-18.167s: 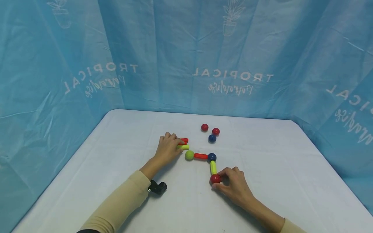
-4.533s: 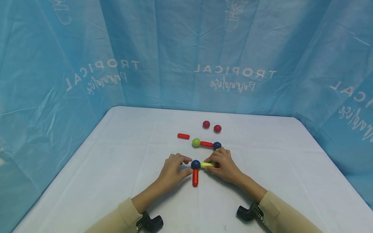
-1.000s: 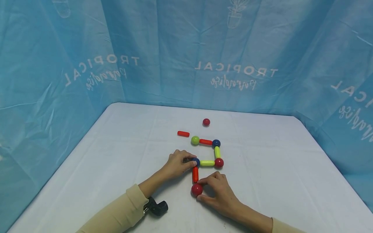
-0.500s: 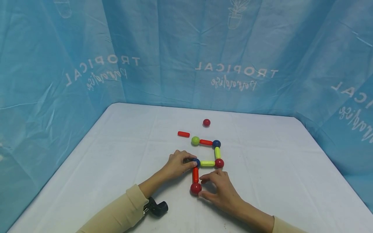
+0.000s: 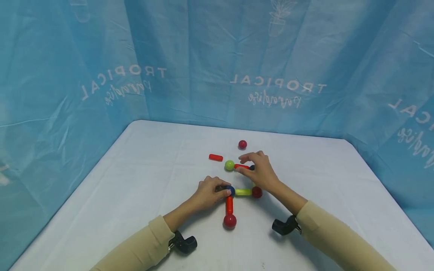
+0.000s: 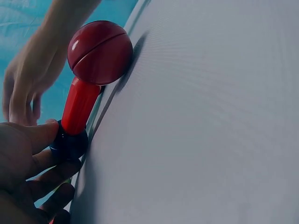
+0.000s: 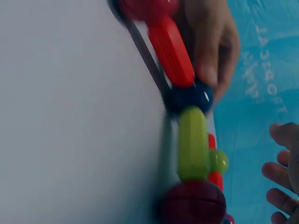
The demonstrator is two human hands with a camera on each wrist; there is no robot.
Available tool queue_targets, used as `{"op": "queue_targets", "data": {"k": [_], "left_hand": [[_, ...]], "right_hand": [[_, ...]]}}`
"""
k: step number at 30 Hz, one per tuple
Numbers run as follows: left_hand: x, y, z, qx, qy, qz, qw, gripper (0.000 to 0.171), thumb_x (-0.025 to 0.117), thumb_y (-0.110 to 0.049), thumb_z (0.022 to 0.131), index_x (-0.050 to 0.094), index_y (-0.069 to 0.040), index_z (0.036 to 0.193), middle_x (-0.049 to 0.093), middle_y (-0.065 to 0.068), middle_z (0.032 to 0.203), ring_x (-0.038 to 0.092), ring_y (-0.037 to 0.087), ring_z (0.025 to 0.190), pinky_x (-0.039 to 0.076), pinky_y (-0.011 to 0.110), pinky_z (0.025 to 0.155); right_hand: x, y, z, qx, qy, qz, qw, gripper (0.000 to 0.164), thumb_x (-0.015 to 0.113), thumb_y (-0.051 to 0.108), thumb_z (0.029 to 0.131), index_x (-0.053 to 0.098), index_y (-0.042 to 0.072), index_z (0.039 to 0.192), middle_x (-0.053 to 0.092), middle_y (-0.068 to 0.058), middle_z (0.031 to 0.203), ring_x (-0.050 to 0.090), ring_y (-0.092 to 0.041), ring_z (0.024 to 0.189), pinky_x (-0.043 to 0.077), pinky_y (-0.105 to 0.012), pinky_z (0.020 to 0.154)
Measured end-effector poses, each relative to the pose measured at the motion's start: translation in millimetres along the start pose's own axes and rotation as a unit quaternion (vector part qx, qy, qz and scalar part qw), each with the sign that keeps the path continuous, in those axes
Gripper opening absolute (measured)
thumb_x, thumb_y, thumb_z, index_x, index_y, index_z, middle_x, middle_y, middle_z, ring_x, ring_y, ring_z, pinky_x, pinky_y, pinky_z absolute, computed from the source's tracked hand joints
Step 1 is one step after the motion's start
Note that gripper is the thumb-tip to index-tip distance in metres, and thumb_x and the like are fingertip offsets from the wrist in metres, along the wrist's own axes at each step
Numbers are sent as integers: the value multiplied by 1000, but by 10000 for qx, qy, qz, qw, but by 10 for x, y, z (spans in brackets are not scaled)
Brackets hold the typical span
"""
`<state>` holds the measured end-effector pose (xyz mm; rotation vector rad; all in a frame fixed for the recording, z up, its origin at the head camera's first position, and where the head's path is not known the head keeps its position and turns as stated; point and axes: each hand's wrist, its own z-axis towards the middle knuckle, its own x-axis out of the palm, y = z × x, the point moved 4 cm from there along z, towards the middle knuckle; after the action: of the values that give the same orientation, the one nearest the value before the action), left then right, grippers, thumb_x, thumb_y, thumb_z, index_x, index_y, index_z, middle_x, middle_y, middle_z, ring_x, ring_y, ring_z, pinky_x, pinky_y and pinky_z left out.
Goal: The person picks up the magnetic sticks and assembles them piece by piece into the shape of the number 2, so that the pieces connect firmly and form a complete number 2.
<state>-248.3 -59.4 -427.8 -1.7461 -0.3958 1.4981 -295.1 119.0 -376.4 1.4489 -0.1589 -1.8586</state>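
Observation:
In the head view, my left hand [image 5: 211, 192] pinches a blue ball [image 6: 70, 142] between thumb and fingers. From that ball a red rod [image 5: 229, 205] runs toward me to a red ball [image 5: 229, 221], and a yellow-green rod [image 5: 242, 192] runs right to another red ball [image 5: 256, 192]. My right hand [image 5: 260, 171] hovers with fingers spread over the far part of the chain, holding nothing. It partly covers a second blue ball [image 5: 252, 168] and a second yellow-green rod. A red rod [image 5: 241, 166] there leads left to a green ball [image 5: 229, 165].
A loose red rod [image 5: 216, 157] lies left of the green ball. Farther back is a loose red ball [image 5: 242, 144]. All lie on a white-covered table [image 5: 162, 150], with a blue curtain [image 5: 203, 67] behind and at the sides.
My right hand has let go of the near red ball, which now touches the red rod's end, and has moved away over the far part of the chain. My left hand stays on the blue ball.

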Motion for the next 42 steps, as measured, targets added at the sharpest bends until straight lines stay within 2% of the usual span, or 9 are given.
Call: {"op": "queue_targets", "data": {"k": [4, 7, 14, 21, 26, 31, 37, 42], "left_hand": [[-4, -7, 1, 97, -54, 13, 9999, 30, 64, -30, 88, 68, -17, 114, 67, 1, 106, 45, 17, 95, 29, 39, 83], [-7, -4, 5, 74, -82, 15, 9999, 29, 64, -31, 88, 68, -17, 113, 67, 0, 105, 46, 16, 94, 28, 38, 84], [-8, -27, 5, 194, -66, -5, 9998, 30, 63, -32, 89, 68, -17, 114, 67, 0, 105, 45, 16, 93, 28, 39, 84], [-13, -52, 6, 357, -134, -34, 9993, 28, 64, -30, 88, 69, -16, 113, 67, -1, 103, 45, 16, 92, 27, 38, 81], [-23, -63, -4, 368, -149, -60, 9992, 28, 63, -30, 89, 69, -16, 112, 67, 0, 104, 44, 15, 91, 26, 37, 81], [-27, -57, -15, 314, -143, -66, 9994, 29, 64, -29, 88, 69, -16, 113, 67, 0, 105, 44, 15, 92, 26, 38, 81], [-23, -40, -19, 322, -168, -67, 9993, 28, 64, -29, 88, 69, -16, 113, 67, 1, 104, 44, 15, 92, 27, 38, 81], [-12, -10, -21, 269, -138, -84, 9995, 29, 64, -29, 88, 69, -16, 113, 67, 1, 105, 44, 15, 93, 28, 39, 82]], "right_hand": [[53, -92, 363, 13, -66, -170, 9998, 35, 74, 31, 80, 67, 14, 110, 69, -2, 103, 49, -19, 99, 42, -36, 80], [154, -127, 584, 119, 50, -192, 9997, 38, 73, 33, 81, 66, 14, 113, 69, -2, 103, 49, -20, 100, 40, -38, 82], [454, -115, 868, 499, 659, -438, 9956, 43, 71, 36, 81, 65, 15, 118, 68, -2, 106, 47, -22, 101, 41, -39, 85], [650, -80, 945, 615, 988, -907, 9891, 39, 70, 36, 82, 66, 16, 116, 68, -2, 103, 48, -22, 99, 39, -40, 86], [742, -88, 940, 637, 1077, -1150, 9855, 34, 71, 33, 82, 69, 16, 110, 69, -1, 98, 48, -21, 96, 36, -41, 86], [796, -78, 929, 653, 1111, -1195, 9844, 30, 72, 31, 80, 71, 16, 106, 70, -1, 97, 47, -21, 95, 36, -40, 85], [834, -53, 932, 675, 1147, -1268, 9830, 26, 73, 29, 80, 73, 17, 103, 70, -1, 95, 47, -22, 97, 35, -42, 88], [842, -64, 920, 657, 1109, -1150, 9850, 24, 71, 27, 81, 73, 17, 102, 69, -1, 95, 47, -21, 98, 35, -42, 88]]}}
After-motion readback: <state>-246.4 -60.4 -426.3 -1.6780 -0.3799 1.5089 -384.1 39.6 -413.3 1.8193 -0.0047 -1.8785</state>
